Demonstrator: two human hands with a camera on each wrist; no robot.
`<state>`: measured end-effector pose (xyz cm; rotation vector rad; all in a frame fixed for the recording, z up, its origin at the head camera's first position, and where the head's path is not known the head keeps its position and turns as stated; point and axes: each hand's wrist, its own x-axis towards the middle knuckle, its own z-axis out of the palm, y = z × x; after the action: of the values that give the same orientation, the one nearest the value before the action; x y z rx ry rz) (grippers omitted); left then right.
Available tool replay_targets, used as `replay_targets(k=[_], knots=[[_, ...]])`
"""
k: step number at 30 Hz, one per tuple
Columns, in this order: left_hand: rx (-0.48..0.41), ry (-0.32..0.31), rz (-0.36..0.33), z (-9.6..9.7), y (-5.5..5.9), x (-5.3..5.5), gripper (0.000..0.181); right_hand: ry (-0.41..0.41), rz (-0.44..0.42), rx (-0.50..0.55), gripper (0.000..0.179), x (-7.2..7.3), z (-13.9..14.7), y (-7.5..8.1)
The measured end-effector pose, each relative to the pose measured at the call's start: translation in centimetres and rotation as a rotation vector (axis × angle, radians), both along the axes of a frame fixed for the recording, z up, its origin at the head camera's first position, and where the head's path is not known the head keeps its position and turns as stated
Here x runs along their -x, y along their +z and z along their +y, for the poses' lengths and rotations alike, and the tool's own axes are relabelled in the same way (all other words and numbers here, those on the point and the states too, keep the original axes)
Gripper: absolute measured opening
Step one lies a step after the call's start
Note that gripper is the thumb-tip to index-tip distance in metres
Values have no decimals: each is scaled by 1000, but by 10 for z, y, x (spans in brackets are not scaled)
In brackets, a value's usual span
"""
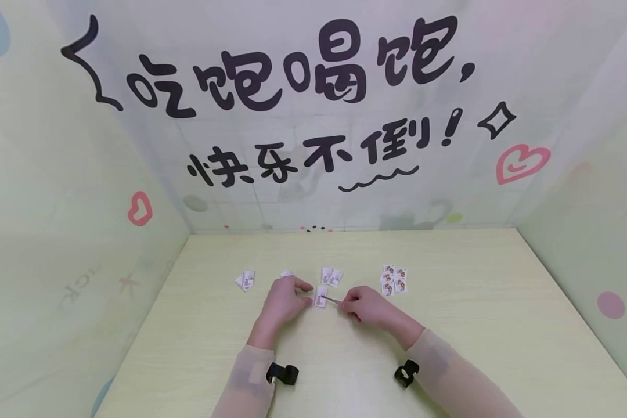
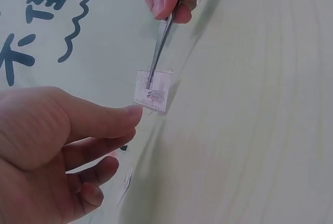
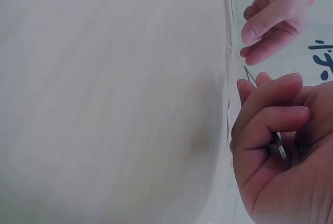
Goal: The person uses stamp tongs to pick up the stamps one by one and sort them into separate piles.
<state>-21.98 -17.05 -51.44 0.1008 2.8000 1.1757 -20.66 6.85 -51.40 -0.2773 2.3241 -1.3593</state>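
A pair of metal tweezers [image 2: 161, 47] is gripped in my right hand [image 1: 364, 304], its fingers curled round the handles. The tips lie over the printed face of a small white card [image 1: 321, 296]; whether they pinch it cannot be told. On the card's other side is my left hand [image 1: 286, 301], fingers loosely bent and thumb apart from the index finger. In the left wrist view a fingertip [image 2: 134, 113] comes close to the card's edge; contact is unclear. In the right wrist view the tweezers' tips [image 3: 248, 73] point toward the left hand, and the card is not discernible.
Behind the hands lie small printed cards: an overlapping pile [image 1: 247, 280] at left, one partly hidden by my left hand [image 1: 287, 273], and a pair [image 1: 331, 277]. To the right, several cards with orange-brown pictures [image 1: 394, 280] lie together. A printed curtain [image 1: 303, 203] borders the pale table [image 1: 480, 325].
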Motion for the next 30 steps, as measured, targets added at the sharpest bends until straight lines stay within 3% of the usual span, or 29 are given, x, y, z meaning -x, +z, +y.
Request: replay_targets(k=[11, 19, 24, 30], knots=[[-25, 90, 87, -3, -4, 5, 24, -63, -49, 36, 20, 15, 4, 1], [-55, 183, 75, -18, -5, 13, 28, -100, -77, 52, 17, 19, 6, 6], [-17, 235, 81, -28, -8, 19, 26, -110, -92, 61, 16, 20, 9, 4], [16, 235, 92, -31, -11, 23, 27, -117, -105, 67, 17, 21, 10, 2]])
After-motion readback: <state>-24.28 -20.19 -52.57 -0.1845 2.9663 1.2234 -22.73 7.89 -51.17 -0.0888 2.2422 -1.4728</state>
